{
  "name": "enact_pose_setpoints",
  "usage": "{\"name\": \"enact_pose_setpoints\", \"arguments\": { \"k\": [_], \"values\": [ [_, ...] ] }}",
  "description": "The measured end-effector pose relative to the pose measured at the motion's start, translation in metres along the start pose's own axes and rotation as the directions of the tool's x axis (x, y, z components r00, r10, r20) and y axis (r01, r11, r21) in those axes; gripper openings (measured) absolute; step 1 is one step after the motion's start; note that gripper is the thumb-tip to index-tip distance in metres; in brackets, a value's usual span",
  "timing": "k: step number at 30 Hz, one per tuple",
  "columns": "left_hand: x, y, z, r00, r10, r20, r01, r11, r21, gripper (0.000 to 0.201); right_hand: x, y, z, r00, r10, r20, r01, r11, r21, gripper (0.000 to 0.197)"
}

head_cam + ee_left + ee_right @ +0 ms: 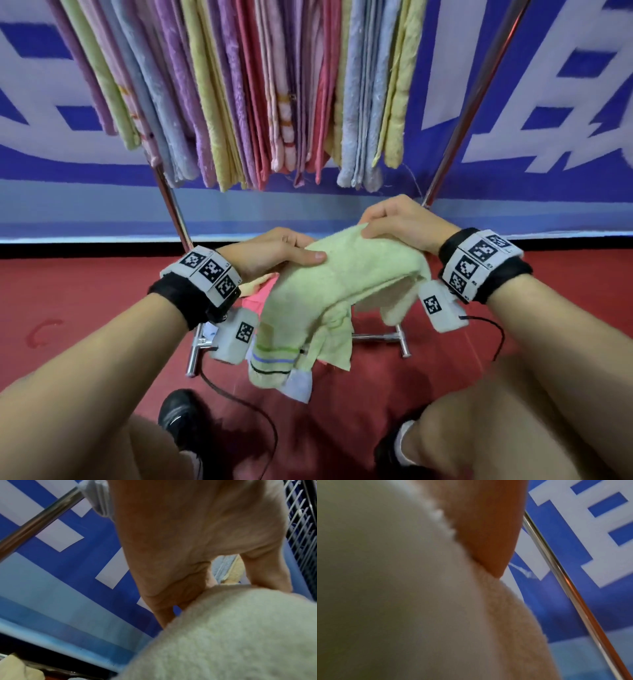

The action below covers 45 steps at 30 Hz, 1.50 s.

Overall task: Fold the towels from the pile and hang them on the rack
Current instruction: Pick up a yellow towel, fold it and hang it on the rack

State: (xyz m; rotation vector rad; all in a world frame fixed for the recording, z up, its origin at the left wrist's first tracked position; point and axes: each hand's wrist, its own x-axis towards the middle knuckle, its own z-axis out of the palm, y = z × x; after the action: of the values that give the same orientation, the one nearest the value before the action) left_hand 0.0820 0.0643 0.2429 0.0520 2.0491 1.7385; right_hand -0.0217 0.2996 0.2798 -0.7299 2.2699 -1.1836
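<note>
A pale green towel [342, 277] with striped ends hangs bunched between both hands, in front of the rack. My left hand [277, 251] grips its left edge with the thumb lying on top. My right hand [394, 219] pinches the upper right edge. In the left wrist view the left hand [197, 547] curls over the pale green towel [231, 635]. The right wrist view is mostly filled by the towel [393, 588], with part of the right hand [488, 527] above it. Several folded towels [239, 85] in purple, yellow, pink and blue hang from the rack above.
The rack's chrome uprights [476, 96] stand left and right, its chrome feet [380, 337] on the red floor. A pink cloth [255, 298] shows below the left hand. A blue and white banner [548, 102] backs the rack. My black shoes [178, 414] are at the bottom.
</note>
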Motion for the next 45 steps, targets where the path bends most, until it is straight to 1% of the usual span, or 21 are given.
{"name": "enact_pose_setpoints", "arguments": {
  "k": [3, 6, 7, 11, 13, 14, 15, 17, 18, 20, 22, 25, 29, 33, 34, 36, 38, 39, 41, 43, 45],
  "values": [
    [-0.003, 0.034, 0.008, 1.000, -0.020, 0.023, 0.020, 1.000, 0.017, 0.051, -0.010, -0.022, -0.030, 0.997, -0.069, -0.028, 0.065, 0.992, -0.110, 0.012],
    [-0.006, 0.081, 0.012, 0.999, -0.035, 0.018, 0.033, 0.997, 0.067, 0.029, -0.019, -0.050, -0.064, 0.989, -0.135, -0.057, 0.123, 0.975, -0.183, 0.011],
    [-0.007, 0.096, 0.012, 0.999, -0.038, 0.016, 0.037, 0.997, 0.072, 0.028, -0.022, -0.058, -0.076, 0.986, -0.149, -0.077, 0.131, 0.971, -0.199, 0.010],
    [-0.023, 0.169, 0.010, 0.999, 0.036, -0.018, -0.034, 0.992, 0.123, 0.037, -0.042, -0.100, -0.121, 0.972, -0.208, -0.110, 0.189, 0.968, -0.163, 0.017],
    [-0.034, 0.212, 0.003, 0.991, 0.124, -0.059, -0.110, 0.974, 0.196, 0.057, -0.053, -0.128, -0.146, 0.966, -0.239, -0.102, 0.223, 0.963, -0.151, 0.013],
    [-0.042, 0.238, -0.001, 0.980, 0.182, -0.076, -0.160, 0.960, 0.231, 0.059, -0.058, -0.146, -0.159, 0.960, -0.259, -0.110, 0.244, 0.961, -0.130, 0.012],
    [-0.049, 0.261, -0.005, 0.966, 0.236, -0.101, -0.205, 0.946, 0.251, 0.053, -0.062, -0.162, -0.170, 0.952, -0.281, -0.123, 0.271, 0.958, -0.091, 0.013],
    [-0.062, 0.314, -0.017, 0.915, 0.352, -0.196, -0.294, 0.916, 0.273, 0.039, -0.064, -0.199, -0.192, 0.918, -0.338, -0.206, 0.343, 0.939, -0.016, 0.014],
    [-0.069, 0.340, -0.019, 0.874, 0.415, -0.254, -0.338, 0.893, 0.297, 0.034, -0.062, -0.215, -0.201, 0.895, -0.349, -0.276, 0.368, 0.929, 0.019, 0.013],
    [-0.076, 0.382, -0.027, 0.762, 0.524, -0.381, -0.406, 0.845, 0.349, 0.032, -0.050, -0.240, -0.213, 0.854, -0.333, -0.401, 0.391, 0.917, 0.072, 0.015],
    [-0.075, 0.409, -0.038, 0.672, 0.559, -0.485, -0.388, 0.824, 0.413, 0.036, -0.036, -0.256, -0.215, 0.838, -0.298, -0.458, 0.380, 0.920, 0.097, 0.029],
    [-0.062, 0.426, -0.053, 0.621, 0.560, -0.549, -0.271, 0.810, 0.520, 0.045, -0.016, -0.263, -0.211, 0.822, -0.204, -0.532, 0.297, 0.950, 0.095, 0.042],
    [-0.033, 0.427, -0.064, 0.544, 0.570, -0.615, -0.128, 0.781, 0.611, 0.049, 0.007, -0.255, -0.206, 0.746, -0.021, -0.666, 0.191, 0.964, 0.183, 0.051],
    [-0.015, 0.429, -0.066, 0.465, 0.601, -0.650, -0.052, 0.752, 0.657, 0.044, 0.027, -0.237, -0.193, 0.740, 0.105, -0.664, 0.139, 0.943, 0.304, 0.075],
    [-0.012, 0.431, -0.066, 0.462, 0.617, -0.637, -0.020, 0.725, 0.688, 0.045, 0.032, -0.234, -0.190, 0.740, 0.116, -0.662, 0.141, 0.937, 0.321, 0.078],
    [-0.009, 0.431, -0.065, 0.477, 0.642, -0.600, 0.081, 0.648, 0.758, 0.038, 0.039, -0.232, -0.187, 0.730, 0.119, -0.673, 0.178, 0.918, 0.355, 0.063],
    [-0.007, 0.427, -0.062, 0.500, 0.670, -0.548, 0.206, 0.523, 0.827, 0.022, 0.045, -0.232, -0.184, 0.733, 0.126, -0.669, 0.184, 0.909, 0.373, 0.055],
    [-0.006, 0.423, -0.061, 0.516, 0.685, -0.514, 0.251, 0.452, 0.856, 0.018, 0.047, -0.232, -0.182, 0.747, 0.126, -0.652, 0.163, 0.917, 0.364, 0.055],
    [-0.006, 0.420, -0.061, 0.544, 0.699, -0.464, 0.298, 0.356, 0.886, 0.020, 0.050, -0.229, -0.179, 0.779, 0.091, -0.620, 0.114, 0.952, 0.282, 0.057],
    [-0.008, 0.421, -0.058, 0.576, 0.673, -0.464, 0.331, 0.328, 0.885, 0.022, 0.053, -0.221, -0.179, 0.795, 0.045, -0.604, 0.097, 0.975, 0.200, 0.053],
    [-0.010, 0.422, -0.055, 0.591, 0.632, -0.501, 0.363, 0.347, 0.865, 0.022, 0.049, -0.216, -0.180, 0.806, 0.015, -0.591, 0.074, 0.989, 0.125, 0.041]
  ]
}}
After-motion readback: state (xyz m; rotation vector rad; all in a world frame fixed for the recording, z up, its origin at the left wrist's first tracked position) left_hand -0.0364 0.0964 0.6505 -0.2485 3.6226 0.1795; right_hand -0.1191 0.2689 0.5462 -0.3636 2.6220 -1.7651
